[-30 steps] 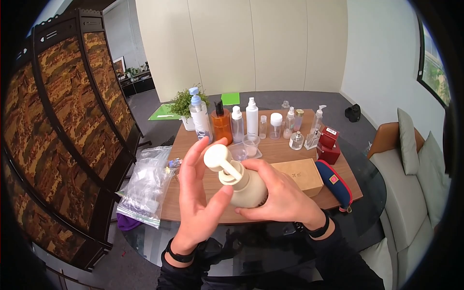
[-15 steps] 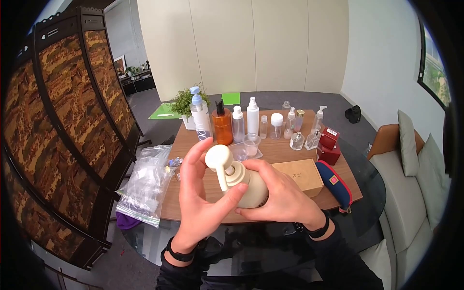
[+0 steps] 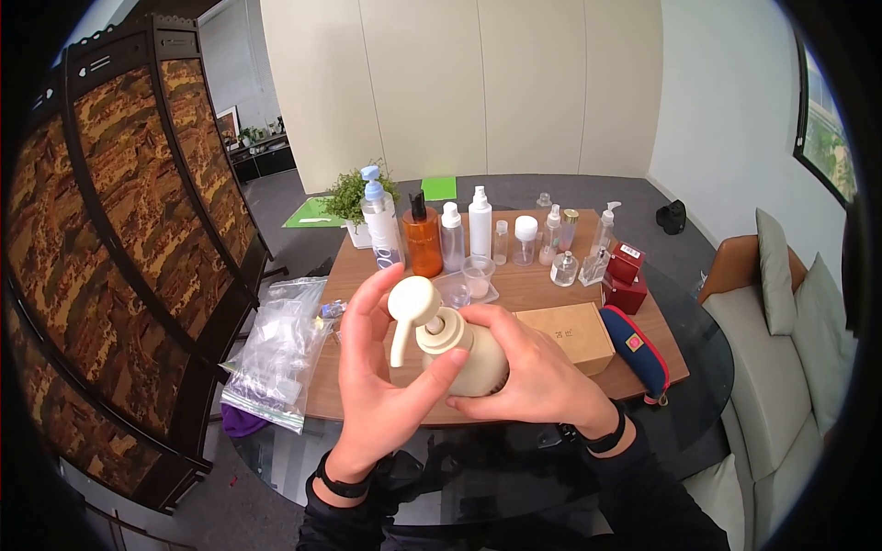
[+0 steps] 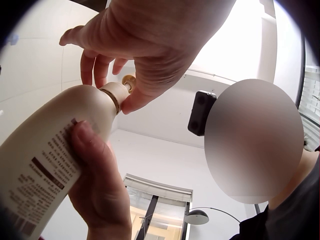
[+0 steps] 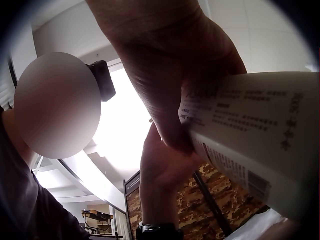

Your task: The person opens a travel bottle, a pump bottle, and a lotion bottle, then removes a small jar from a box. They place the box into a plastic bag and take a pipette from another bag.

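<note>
A cream pump bottle is held up over the near part of the table, tilted, its top toward the left. My right hand grips its body. At its neck, the thumb and fingers of my left hand close around the collar. The round pump head sits between my left fingers and thumb, its spout pointing down toward me. Printed text covers the side of the bottle in the left wrist view, with my right thumb pressed beside it.
Behind the hands, several bottles stand in a row, among them an amber bottle and a blue-topped pump bottle. A cardboard box, a navy pouch and red boxes lie right. Clear plastic bags lie left.
The pump head has turned: its spout pointed to the lower right across the collar and now points down. My left thumb has shifted right along the collar. The right hand keeps its grip.
</note>
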Demonstrator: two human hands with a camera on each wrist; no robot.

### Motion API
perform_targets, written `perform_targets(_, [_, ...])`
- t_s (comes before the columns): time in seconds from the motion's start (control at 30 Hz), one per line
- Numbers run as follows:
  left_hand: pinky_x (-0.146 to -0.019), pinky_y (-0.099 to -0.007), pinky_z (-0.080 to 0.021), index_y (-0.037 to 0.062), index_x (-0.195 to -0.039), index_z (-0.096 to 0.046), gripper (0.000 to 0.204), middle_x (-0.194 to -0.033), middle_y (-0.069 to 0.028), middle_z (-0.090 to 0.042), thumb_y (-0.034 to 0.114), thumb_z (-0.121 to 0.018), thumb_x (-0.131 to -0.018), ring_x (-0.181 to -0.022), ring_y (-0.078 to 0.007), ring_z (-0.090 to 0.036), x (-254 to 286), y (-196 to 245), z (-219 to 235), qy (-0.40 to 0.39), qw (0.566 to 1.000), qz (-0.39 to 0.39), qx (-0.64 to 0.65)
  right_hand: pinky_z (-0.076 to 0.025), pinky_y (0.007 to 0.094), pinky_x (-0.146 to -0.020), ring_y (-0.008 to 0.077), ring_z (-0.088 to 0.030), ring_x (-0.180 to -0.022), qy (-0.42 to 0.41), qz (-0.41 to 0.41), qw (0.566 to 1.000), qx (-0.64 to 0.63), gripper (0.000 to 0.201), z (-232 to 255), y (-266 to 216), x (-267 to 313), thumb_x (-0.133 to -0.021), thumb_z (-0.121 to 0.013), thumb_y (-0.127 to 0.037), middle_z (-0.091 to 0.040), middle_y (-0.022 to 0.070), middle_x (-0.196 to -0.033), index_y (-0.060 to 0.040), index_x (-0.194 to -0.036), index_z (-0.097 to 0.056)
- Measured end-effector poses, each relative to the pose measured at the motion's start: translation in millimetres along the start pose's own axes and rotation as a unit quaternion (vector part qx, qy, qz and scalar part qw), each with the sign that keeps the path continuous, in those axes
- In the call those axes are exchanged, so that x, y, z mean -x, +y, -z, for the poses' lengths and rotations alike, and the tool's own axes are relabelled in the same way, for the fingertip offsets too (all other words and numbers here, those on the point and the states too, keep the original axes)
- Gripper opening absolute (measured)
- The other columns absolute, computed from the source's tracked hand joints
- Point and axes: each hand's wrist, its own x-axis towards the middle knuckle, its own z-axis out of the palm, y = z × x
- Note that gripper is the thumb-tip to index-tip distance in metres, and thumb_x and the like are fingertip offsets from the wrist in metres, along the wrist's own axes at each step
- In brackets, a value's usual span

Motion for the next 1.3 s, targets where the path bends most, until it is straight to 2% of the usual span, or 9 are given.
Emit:
perform_targets(0.13, [-0.103, -0.0385, -0.038, -0.0023, -0.139, -0.03, 0.075, -0.132, -0.0139, -0.044, 0.004, -0.073, -0.078, -0.121, -0.0233, -0.049, 1, -3, 2, -0.003, 1.0, -0.015, 0.0, -0.049, 0.0438, -0.081, 0.036, -0.06, -0.101, 0.004, -0.001, 1.0, -0.002, 0.075, 0, 0, 0, -0.068, -0.08, -0.027, -0.057, 0.0164, -0.116, -0.0091, -0.129, -0.04])
perform_targets(0.23, [-0.103, -0.039, -0.038, -0.0021, -0.139, -0.031, 0.073, -0.132, -0.0137, -0.045, 0.003, -0.07, -0.079, -0.122, -0.0228, -0.049, 0, 4, 0, -0.012, 0.998, 0.01, 0.059, -0.049, 0.0439, -0.081, 0.036, -0.06, -0.1, 0.006, -0.001, 1.0, 0.0, 0.075, -1, 1, 0, -0.068, -0.08, -0.027, -0.057, 0.0165, -0.115, -0.0093, -0.129, -0.04])
perform_targets(0.53, [-0.099, -0.0364, -0.04, -0.0012, -0.138, -0.032, 0.071, -0.121, -0.0116, -0.054, 0.005, -0.071, -0.079, -0.109, -0.0182, -0.054, 2, 3, -2, -0.012, 0.999, 0.012, 0.038, -0.049, 0.0444, -0.08, 0.036, -0.06, -0.099, -0.001, 0.024, 1.0, 0.0, 0.074, -6, 5, 0, -0.069, -0.08, -0.027, -0.058, 0.0161, -0.111, -0.0083, -0.129, -0.041])
perform_targets(0.83, [-0.099, -0.0362, -0.04, -0.0013, -0.138, -0.032, 0.07, -0.116, -0.0117, -0.056, 0.004, -0.07, -0.081, -0.113, -0.0195, -0.054, 0, 10, -6, 0.0, 0.995, 0.037, 0.089, -0.049, 0.044, -0.08, 0.036, -0.06, -0.1, 0.006, 0.018, 1.0, 0.002, 0.075, -3, 1, 0, -0.068, -0.081, -0.027, -0.058, 0.0164, -0.112, -0.0083, -0.129, -0.041])
perform_targets(0.93, [-0.099, -0.0359, -0.041, -0.0014, -0.139, -0.032, 0.07, -0.119, -0.0133, -0.056, 0.004, -0.07, -0.081, -0.113, -0.0201, -0.055, 0, 7, -7, 0.008, 0.995, 0.021, 0.097, -0.049, 0.044, -0.08, 0.036, -0.06, -0.1, 0.003, 0.022, 1.0, 0.004, 0.076, -4, 3, 0, -0.068, -0.081, -0.027, -0.058, 0.0164, -0.112, -0.0083, -0.129, -0.04])
perform_targets(1.03, [-0.099, -0.0358, -0.041, -0.0013, -0.139, -0.03, 0.071, -0.121, -0.0154, -0.056, 0.004, -0.07, -0.081, -0.113, -0.0208, -0.055, 0, 3, -4, -0.009, 1.0, 0.005, 0.021, -0.049, 0.044, -0.08, 0.036, -0.06, -0.1, 0.002, 0.021, 1.0, 0.008, 0.076, -4, 3, 0, -0.068, -0.081, -0.028, -0.058, 0.0165, -0.113, -0.0083, -0.129, -0.04])
perform_targets(1.3, [-0.1, -0.0367, -0.041, -0.0004, -0.142, -0.026, 0.075, -0.13, -0.0175, -0.05, 0.005, -0.069, -0.081, -0.113, -0.0217, -0.055, 0, 6, -6, -0.006, 0.994, 0.041, 0.103, -0.049, 0.0442, -0.08, 0.0361, -0.06, -0.1, -0.001, 0.001, 1.0, -0.008, 0.076, -2, 2, 0, -0.068, -0.08, -0.029, -0.057, 0.0165, -0.113, -0.0082, -0.129, -0.04])
